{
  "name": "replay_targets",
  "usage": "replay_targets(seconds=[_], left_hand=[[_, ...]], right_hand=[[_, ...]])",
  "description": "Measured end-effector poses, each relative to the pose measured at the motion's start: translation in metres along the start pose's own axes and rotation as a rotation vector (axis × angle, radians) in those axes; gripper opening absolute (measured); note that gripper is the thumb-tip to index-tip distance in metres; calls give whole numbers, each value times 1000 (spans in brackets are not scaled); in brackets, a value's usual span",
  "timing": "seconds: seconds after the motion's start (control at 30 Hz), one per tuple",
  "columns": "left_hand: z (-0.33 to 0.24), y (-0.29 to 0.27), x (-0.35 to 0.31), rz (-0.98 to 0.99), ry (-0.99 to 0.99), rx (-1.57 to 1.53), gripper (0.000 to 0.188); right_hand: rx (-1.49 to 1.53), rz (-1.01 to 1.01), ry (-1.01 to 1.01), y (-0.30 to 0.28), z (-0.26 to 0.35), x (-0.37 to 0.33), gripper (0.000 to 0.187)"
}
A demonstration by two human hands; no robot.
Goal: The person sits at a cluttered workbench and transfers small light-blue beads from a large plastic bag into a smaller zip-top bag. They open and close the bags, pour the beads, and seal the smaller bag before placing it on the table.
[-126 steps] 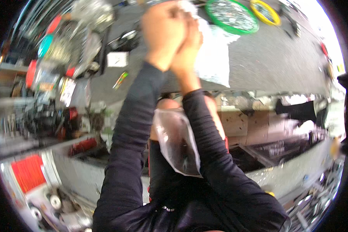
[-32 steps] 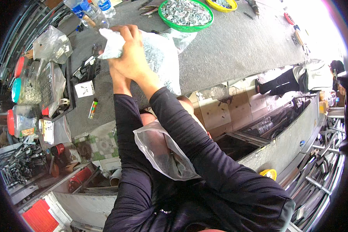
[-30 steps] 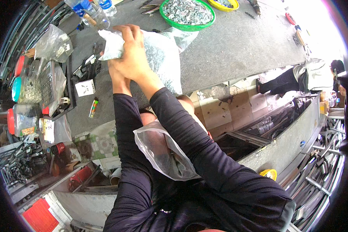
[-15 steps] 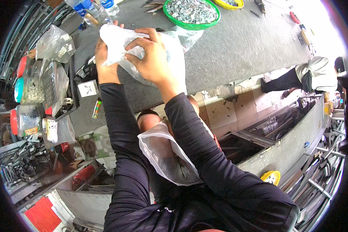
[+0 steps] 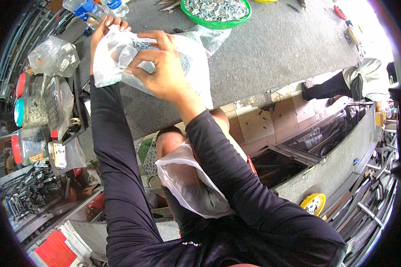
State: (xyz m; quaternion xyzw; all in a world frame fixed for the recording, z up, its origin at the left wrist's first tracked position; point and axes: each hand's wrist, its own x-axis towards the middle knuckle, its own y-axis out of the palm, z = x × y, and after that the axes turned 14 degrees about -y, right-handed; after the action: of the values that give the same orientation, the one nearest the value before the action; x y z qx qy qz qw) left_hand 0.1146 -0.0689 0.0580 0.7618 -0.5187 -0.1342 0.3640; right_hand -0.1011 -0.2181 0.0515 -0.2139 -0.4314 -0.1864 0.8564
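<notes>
Both hands are on a translucent white plastic bag point(image 5: 108, 66) held over the grey table top point(image 5: 272, 58). Small grey metal pieces show inside the bag. My left hand point(image 5: 103, 31) is at the bag's far left edge, its fingers curled over the rim. With thumb and forefinger together, my right hand point(image 5: 162, 73) pinches the bag's near side; its other fingers arch over the opening. A second white plastic bag point(image 5: 182, 178) lies open on my lap, below my right forearm.
Beyond the bag stands a green basket point(image 5: 218, 24) of small metal pieces. Water bottles point(image 5: 82, 9) are at the far left. Lidded plastic jars point(image 5: 31, 109) line the table's left side. A person point(image 5: 365, 80) is at the right, by a long metal bin point(image 5: 338, 147).
My left hand has moved left and away from me, spreading the bag's mouth wider. My right hand has shifted slightly left with its side of the bag. The metal pieces inside show more.
</notes>
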Motion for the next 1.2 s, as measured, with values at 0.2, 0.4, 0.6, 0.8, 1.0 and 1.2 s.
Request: replay_targets(seconds=[0.2,0.4,0.6,0.8,1.0,1.2], left_hand=[[-28,-31,7,-367,-114,-3,42],[-24,-3,10,-710,-49,48,53],[-34,-11,15,-593,-141,147,50],[-16,4,-6,-712,79,263,52],[33,-2,-40,-494,191,147,74],[55,-5,-37,-726,242,380,56]], right_hand=[[326,76,174,3,7,6,10],[241,39,215,17,15,5,31],[-104,15,102,47,33,0,63],[13,-40,151,55,28,-2,39],[158,-369,126,33,25,23,31],[458,-245,328,4,19,31,40]])
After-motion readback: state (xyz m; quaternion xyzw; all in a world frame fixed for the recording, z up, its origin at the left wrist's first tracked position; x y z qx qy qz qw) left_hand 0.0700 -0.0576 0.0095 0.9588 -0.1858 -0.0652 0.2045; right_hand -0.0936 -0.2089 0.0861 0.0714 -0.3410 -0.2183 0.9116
